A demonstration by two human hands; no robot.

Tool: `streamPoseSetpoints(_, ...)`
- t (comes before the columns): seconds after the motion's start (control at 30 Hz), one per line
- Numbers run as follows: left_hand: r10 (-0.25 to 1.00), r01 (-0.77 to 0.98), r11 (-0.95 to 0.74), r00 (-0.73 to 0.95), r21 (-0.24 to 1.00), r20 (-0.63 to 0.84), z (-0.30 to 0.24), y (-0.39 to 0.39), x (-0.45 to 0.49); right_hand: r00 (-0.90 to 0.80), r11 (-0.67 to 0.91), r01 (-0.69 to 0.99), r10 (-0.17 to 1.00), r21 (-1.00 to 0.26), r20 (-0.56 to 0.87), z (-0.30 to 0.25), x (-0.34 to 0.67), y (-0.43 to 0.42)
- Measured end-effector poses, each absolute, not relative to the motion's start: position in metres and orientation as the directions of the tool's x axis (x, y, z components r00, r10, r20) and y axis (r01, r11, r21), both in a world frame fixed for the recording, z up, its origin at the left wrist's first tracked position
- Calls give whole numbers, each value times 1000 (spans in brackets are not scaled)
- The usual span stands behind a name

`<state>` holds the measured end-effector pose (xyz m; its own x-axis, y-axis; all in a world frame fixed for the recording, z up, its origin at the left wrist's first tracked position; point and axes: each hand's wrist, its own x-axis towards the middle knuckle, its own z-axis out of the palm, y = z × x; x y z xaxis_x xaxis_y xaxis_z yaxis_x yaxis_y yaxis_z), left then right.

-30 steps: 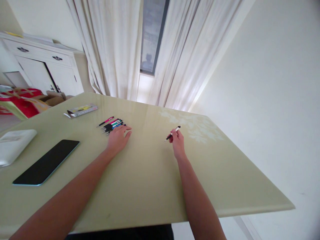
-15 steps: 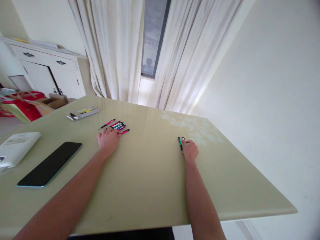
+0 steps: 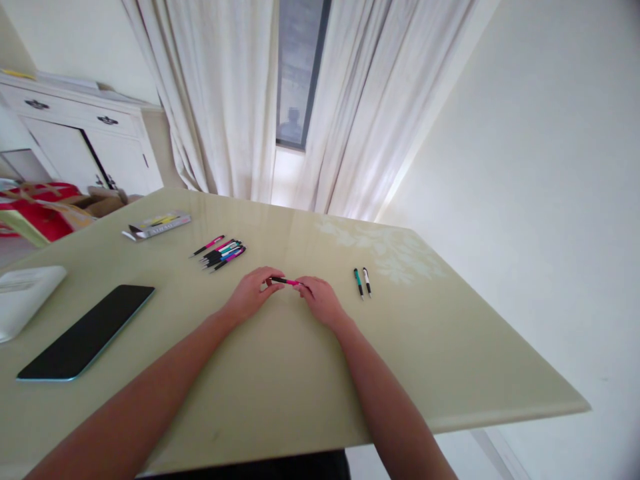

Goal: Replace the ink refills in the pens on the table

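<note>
1. Head view: hold the pink pen [image 3: 291, 282] level between left hand [image 3: 250, 293] and right hand [image 3: 323, 301], in light, nearly closed pinches.
2. Work between the table's [image 3: 280, 387] near and far edges, clear of the teal pen [image 3: 359, 284] and white pen [image 3: 367, 281] rightward.

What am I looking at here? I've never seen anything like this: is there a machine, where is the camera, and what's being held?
There is no robot here, just a person's two bare hands. The camera is worn on the person's head, so you look forward and down much as they do. The left hand and right hand hold a pink and black pen between them, one at each end. On the pale table, a cluster of pens lies beyond the left hand, while a green pen and a white pen lie side by side at the right. Further left are a flat dark device and a small box.
</note>
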<state>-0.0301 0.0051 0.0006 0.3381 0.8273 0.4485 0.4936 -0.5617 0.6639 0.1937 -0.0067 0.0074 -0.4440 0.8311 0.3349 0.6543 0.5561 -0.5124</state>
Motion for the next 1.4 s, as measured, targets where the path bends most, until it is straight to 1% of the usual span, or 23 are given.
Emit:
streamPoseSetpoints(0.13, 823, 522, -569, 358, 636, 442, 0, 9, -35, -454, 543, 641, 838, -543, 302, 7, 204, -3)
streamPoseSetpoints(0.37, 862, 569, -499, 404, 653, 307, 2, 9, -37, -479, 571, 674, 821, -469, 311, 1, 200, -1)
streamPoseSetpoints(0.5, 905, 593, -416, 343, 689, 250, 0, 9, -36, -476, 586, 656, 810, -475, 343, 3, 200, -2)
streamPoseSetpoints(0.57, 912, 550, -402, 311, 732, 268, -1, 9, -37, -475, 588, 667, 809, -458, 347, 4, 201, -2)
streamPoseSetpoints(0.63, 900, 499, -431, 303, 752, 315, -2, 9, -37, -472, 579, 689, 815, -435, 338, 5, 201, -2)
streamPoseSetpoints(0.7, 892, 509, -446, 317, 736, 321, -2, 10, -38, -473, 577, 697, 816, -425, 333, 5, 202, -2)
streamPoseSetpoints(0.8, 903, 567, -424, 329, 706, 278, -1, 9, -38, -491, 599, 680, 800, -423, 344, 5, 202, -3)
streamPoseSetpoints(0.93, 895, 513, -440, 317, 737, 313, 0, 7, -38, -484, 591, 697, 805, -406, 342, 7, 200, -5)
streamPoseSetpoints(1.07, 887, 545, -446, 374, 710, 270, 1, 6, -38, -499, 597, 691, 802, -407, 329, 9, 198, -5)
streamPoseSetpoints(1.2, 877, 524, -470, 366, 710, 311, 2, 6, -39, -487, 586, 700, 810, -409, 327, 10, 197, -6)
streamPoseSetpoints(1.3, 875, 549, -467, 401, 694, 272, 0, 7, -40, -498, 590, 689, 807, -420, 318, 10, 195, -8)
streamPoseSetpoints(1.4, 869, 525, -476, 404, 706, 286, -1, 7, -40, -493, 582, 686, 813, -437, 309, 9, 193, -8)
